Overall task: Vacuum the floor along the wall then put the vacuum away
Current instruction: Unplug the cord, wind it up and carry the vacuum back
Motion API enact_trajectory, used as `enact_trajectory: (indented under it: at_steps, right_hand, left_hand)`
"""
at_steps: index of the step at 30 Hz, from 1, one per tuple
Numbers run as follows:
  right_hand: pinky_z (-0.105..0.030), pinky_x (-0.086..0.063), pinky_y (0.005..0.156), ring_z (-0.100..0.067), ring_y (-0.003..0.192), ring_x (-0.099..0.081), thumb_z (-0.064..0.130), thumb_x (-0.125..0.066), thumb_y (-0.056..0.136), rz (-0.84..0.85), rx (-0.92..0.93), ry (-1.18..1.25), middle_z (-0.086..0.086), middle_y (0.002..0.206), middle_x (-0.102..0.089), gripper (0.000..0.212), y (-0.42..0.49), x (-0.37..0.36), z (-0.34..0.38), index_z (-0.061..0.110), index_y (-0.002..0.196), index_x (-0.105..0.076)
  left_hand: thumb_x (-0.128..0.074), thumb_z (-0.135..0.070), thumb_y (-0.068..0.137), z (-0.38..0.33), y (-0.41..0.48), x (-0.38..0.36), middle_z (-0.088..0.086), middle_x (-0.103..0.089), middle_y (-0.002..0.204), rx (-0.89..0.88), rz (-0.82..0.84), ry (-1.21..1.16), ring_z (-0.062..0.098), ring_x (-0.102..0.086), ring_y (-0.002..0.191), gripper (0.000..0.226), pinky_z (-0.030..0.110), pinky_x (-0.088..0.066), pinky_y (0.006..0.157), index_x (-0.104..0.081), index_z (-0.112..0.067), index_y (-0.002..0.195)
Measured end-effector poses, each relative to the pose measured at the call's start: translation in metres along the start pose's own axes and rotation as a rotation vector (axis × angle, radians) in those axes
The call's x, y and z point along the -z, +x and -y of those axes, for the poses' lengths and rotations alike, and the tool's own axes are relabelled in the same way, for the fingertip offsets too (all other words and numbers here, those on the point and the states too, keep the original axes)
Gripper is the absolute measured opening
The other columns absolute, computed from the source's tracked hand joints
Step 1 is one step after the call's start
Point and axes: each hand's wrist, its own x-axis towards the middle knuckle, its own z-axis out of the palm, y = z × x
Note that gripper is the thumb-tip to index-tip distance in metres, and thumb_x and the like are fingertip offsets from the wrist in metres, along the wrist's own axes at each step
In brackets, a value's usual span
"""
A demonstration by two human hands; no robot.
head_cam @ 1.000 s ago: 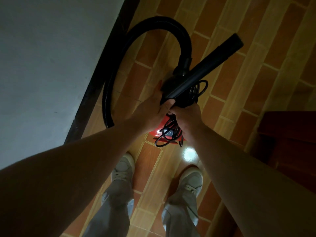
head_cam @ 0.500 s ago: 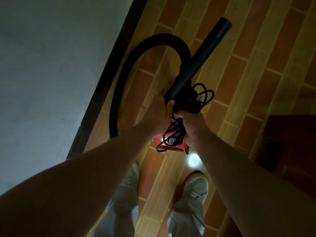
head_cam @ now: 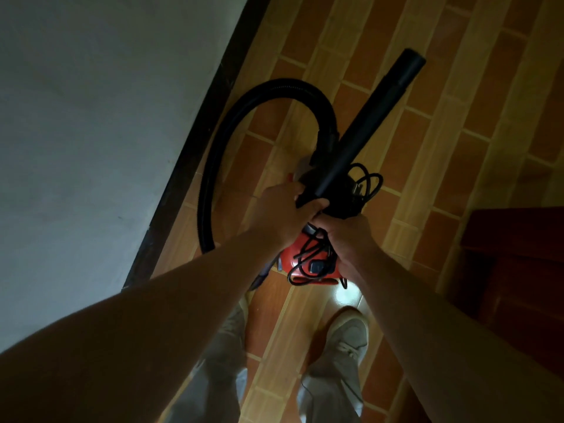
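Evidently the putting-away step is in hand, since the cord is gathered up instead of being run out to a socket. Nearest, at 6 o'clock, a pair of pale shoes (head_cam: pixel 348 334) is seen on the tiled floor (head_cam: pixel 457 148). Just beyond them, the red vacuum (head_cam: pixel 293 261) is held in both hands and appears to be lifted clear of the tiles, though the dim light leaves that uncertain.

The fingers of the left hand (head_cam: pixel 279 215) are curled round the near end of the black wand (head_cam: pixel 375 111). The right hand (head_cam: pixel 348 239) is clenched on the bundled cord (head_cam: pixel 311 254); whether a carrying handle is also gripped beneath it cannot be told. Loose cord loops hang out at either side of that grip.

Farther off, the wand is pointed toward 1 o'clock. The hose (head_cam: pixel 283 88) is arched from the vacuum's front round to 10 o'clock and back down beside the black skirting (head_cam: pixel 195 141), with the pale wall (head_cam: pixel 91 117) filling 9 to 11 o'clock. A dark red wooden piece (head_cam: pixel 518 254) is seen at 3 o'clock.

Next, the load would need to be carried to its storage place (none is shown). For that, the trailing hose should be kept from dragging and the loops held tight.
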Motion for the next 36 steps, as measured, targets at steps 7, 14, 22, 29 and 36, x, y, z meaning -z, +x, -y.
enact_trajectory:
  at_steps: [7,14,22,29,36]
  right_hand:
    - [-0.029,-0.06,0.071,-0.015,0.081,-0.075,0.012,-0.089,0.073,-0.039,0.035,-0.009,0.002,0.085,-0.078,0.038,-0.126,0.023,0.083,0.015,0.107,-0.074]
    - [-0.031,-0.059,0.08,-0.013,0.09,-0.074,0.019,-0.089,0.077,-0.038,0.15,-0.035,0.005,0.093,-0.079,0.04,-0.294,0.058,0.201,0.021,0.113,-0.072]
    - [-0.031,-0.059,0.071,-0.014,0.082,-0.075,0.024,-0.087,0.08,-0.088,0.322,-0.029,0.005,0.086,-0.078,0.025,-0.479,0.111,0.33,0.023,0.101,-0.074]
    - [-0.049,-0.062,0.084,-0.017,0.083,-0.077,0.031,-0.087,0.074,-0.156,0.432,-0.007,0.004,0.088,-0.079,0.029,-0.55,0.164,0.384,0.023,0.1,-0.076]
    - [-0.05,-0.062,0.084,-0.017,0.082,-0.077,0.034,-0.087,0.071,-0.211,0.466,0.004,0.005,0.085,-0.079,0.028,-0.552,0.187,0.417,0.025,0.095,-0.076]
  left_hand:
    - [-0.057,-0.066,0.084,-0.094,-0.067,0.058,-0.008,-0.064,0.07,-0.056,0.023,-0.076,0.004,-0.062,0.063,0.035,0.032,-0.055,0.058,-0.068,-0.033,0.086]
    - [-0.052,-0.057,0.093,-0.257,-0.159,0.163,-0.01,-0.058,0.076,-0.194,0.075,-0.019,0.005,-0.059,0.072,0.036,0.012,-0.034,0.056,-0.068,-0.027,0.108]
    - [-0.059,-0.052,0.093,-0.456,-0.267,0.264,-0.02,-0.06,0.081,-0.279,0.057,-0.108,-0.007,-0.056,0.073,0.025,0.003,-0.039,0.054,-0.065,-0.028,0.098]
    - [-0.054,-0.062,0.091,-0.565,-0.308,0.285,-0.018,-0.066,0.085,-0.368,-0.007,-0.097,-0.002,-0.063,0.079,0.035,0.015,-0.043,0.058,-0.066,-0.03,0.101]
    - [-0.061,-0.059,0.087,-0.605,-0.289,0.278,-0.017,-0.069,0.088,-0.359,0.001,-0.15,-0.003,-0.065,0.082,0.034,0.022,-0.056,0.07,-0.07,-0.029,0.102]
